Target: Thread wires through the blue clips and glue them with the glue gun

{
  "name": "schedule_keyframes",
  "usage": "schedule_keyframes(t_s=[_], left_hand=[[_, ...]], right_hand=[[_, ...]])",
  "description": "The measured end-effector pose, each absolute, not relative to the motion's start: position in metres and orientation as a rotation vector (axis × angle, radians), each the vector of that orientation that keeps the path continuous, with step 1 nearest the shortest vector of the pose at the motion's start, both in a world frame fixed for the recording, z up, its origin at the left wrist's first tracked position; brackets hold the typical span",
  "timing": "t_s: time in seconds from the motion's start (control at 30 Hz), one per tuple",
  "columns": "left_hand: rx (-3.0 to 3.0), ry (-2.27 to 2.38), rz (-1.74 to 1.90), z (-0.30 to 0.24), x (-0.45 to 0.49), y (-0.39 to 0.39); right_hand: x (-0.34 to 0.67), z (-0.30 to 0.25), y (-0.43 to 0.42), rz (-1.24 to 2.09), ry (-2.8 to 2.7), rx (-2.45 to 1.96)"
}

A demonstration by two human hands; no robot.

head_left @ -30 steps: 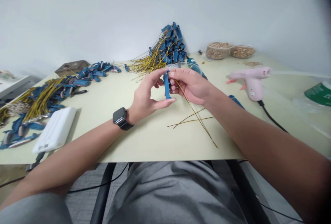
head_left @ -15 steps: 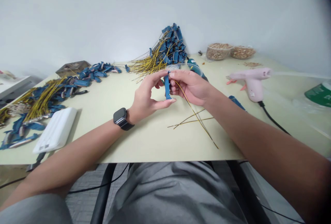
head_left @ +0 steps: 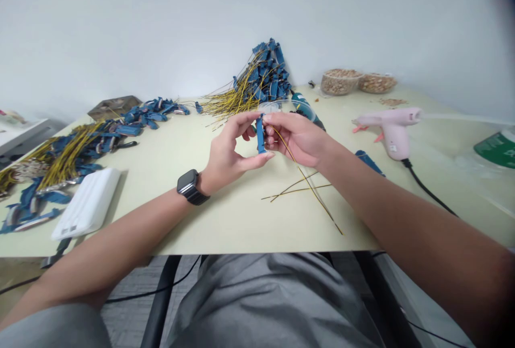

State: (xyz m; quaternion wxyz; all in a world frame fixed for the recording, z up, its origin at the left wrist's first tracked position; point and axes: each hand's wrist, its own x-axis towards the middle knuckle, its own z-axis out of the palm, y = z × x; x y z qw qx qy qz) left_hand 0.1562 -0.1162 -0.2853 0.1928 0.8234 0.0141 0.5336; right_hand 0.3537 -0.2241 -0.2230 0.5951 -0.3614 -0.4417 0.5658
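Between the thumb and index finger of my left hand (head_left: 226,145), a narrow blue plastic piece (head_left: 260,138) stands roughly upright, gripped at its two ends. My right hand (head_left: 300,134) is closed at the piece's upper end, thumb and index pinched together. Thin yellow and black wires (head_left: 298,166) come out from under the right fingers and trail down to the right over the table. Exactly where they meet the piece is hidden by the fingertips. A few loose wires (head_left: 295,191) lie crossed on the table below my hands.
Blue pieces with wires are heaped at the back (head_left: 269,72) and at the left (head_left: 72,144). A white power bank (head_left: 86,200) lies front left. On the right are a pink glue gun (head_left: 390,125) with a black cord, another blue piece (head_left: 369,162) and two tubs (head_left: 340,82) of small tan bits.
Both hands stay at nearly the same spot. The blue piece has turned slightly between my fingers, and the wire ends have shifted a little down and right.
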Motion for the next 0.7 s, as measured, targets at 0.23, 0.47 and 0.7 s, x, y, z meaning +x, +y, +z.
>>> schedule_keyframes(t_s=[0.23, 0.47, 0.7], left_hand=[[2.302, 0.140, 1.450, -0.290, 0.157, -0.115], [2.268, 0.085, 1.438, -0.290, 0.158, -0.114], [1.937, 0.194, 1.170, -0.265, 0.161, -0.121]], right_hand=[[0.351, -0.223, -0.224, 1.327, -0.982, -0.858], [0.350, -0.218, -0.227, 1.380, -0.902, -0.917], [0.350, -0.212, -0.229, 1.400, -0.799, -1.008]])
